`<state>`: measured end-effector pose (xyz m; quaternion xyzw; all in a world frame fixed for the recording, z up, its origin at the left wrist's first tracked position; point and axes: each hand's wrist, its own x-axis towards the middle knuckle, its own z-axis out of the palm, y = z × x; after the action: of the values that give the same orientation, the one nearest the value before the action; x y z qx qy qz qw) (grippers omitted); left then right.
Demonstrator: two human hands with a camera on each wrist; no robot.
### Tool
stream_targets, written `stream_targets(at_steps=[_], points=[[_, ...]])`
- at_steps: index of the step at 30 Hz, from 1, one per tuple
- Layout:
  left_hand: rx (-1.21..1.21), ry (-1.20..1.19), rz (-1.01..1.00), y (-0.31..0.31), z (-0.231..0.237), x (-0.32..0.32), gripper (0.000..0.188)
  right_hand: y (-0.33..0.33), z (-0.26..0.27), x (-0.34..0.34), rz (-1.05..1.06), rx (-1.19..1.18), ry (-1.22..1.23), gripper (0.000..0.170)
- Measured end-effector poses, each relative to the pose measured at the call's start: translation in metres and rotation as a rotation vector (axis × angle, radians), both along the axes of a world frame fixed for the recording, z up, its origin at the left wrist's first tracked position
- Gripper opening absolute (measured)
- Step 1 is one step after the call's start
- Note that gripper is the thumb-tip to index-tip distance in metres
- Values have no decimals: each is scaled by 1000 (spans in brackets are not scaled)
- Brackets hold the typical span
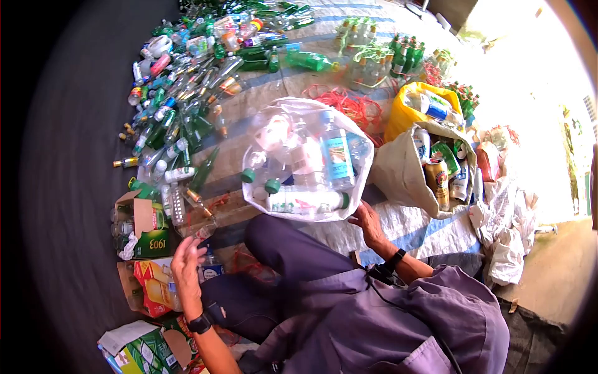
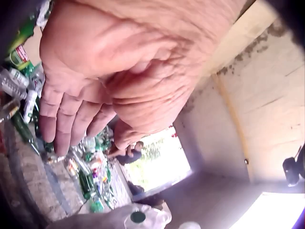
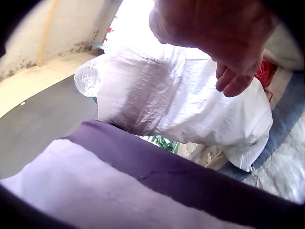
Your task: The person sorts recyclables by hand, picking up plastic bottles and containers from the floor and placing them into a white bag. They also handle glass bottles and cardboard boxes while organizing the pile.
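A white sack (image 1: 308,215) full of plastic bottles stands in front of the knees; a blue-labelled bottle (image 1: 337,153) leans inside it. The right hand (image 1: 369,225) is beside the sack's lower right rim. In the right wrist view that hand (image 3: 224,47) is over the white sack (image 3: 181,95), fingers partly bent; whether it touches the sack cannot be told. The left hand (image 1: 187,268) is raised above the left knee, near a clear bottle. In the left wrist view its palm (image 2: 124,71) shows, with fingers extended and nothing held.
Glass and plastic bottles (image 1: 199,118) lie heaped at the left. Cartons (image 1: 152,243) line the left edge. A beige sack (image 1: 398,165) and a yellow bag (image 1: 395,118), both with cans, stand at the right. Red twine (image 1: 349,103) lies behind the white sack.
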<state>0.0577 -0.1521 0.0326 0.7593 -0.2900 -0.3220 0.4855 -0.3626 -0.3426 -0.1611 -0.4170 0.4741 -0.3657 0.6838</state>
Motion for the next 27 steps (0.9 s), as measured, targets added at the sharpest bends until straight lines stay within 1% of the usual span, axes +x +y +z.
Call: stream_targets(at_steps=[1, 2, 3, 5, 6, 8, 11, 14, 15, 17, 18, 19, 21, 23, 25, 26, 27], points=[[-14, -6, 55, 17, 5, 3, 54, 1, -4, 1, 17, 60, 24, 68], [4, -11, 91, 34, 5, 10, 53, 4, -6, -1, 53, 114, 2, 76], [3, -15, 100, 48, 6, 12, 53, 7, -4, 0, 62, 113, -2, 76], [-10, 18, 243, 74, 5, 12, 47, 13, -3, -2, 27, 182, -4, 80], [-6, 58, 278, 85, 0, 13, 45, 13, 0, -3, 5, 200, -32, 82], [4, 66, 284, 101, -12, 13, 44, 9, 7, -6, 4, 190, -29, 81], [-2, 54, 298, 105, -16, 5, 44, 7, 16, -12, 11, 159, -25, 80], [-52, 32, 335, 103, -12, -4, 43, 9, 24, -16, 56, 167, 55, 81], [-46, 23, 310, 101, -9, -7, 43, 11, 23, -16, 65, 164, 54, 81], [-41, 14, 282, 103, -10, -8, 43, 14, 19, -21, 129, 255, 159, 82], [-55, 33, 284, 104, -11, -7, 43, 13, 17, -23, 177, 304, 156, 81], [-69, 51, 286, 105, -12, -6, 43, 15, 15, -23, 179, 302, 154, 81], [-80, 55, 284, 104, -8, -8, 43, 19, 18, -24, 286, 311, 144, 80], [-89, 58, 281, 100, 0, -12, 43, 18, 27, -18, 326, 289, 122, 81], [-152, 122, 257, 89, 8, -18, 41, 16, 33, -10, 342, 206, 171, 82], [-156, 125, 266, 84, 10, -21, 41, 13, 39, -7, 350, 202, 176, 82], [-153, 98, 209, 77, 13, -24, 41, 10, 48, -3, 367, 167, 128, 82]])
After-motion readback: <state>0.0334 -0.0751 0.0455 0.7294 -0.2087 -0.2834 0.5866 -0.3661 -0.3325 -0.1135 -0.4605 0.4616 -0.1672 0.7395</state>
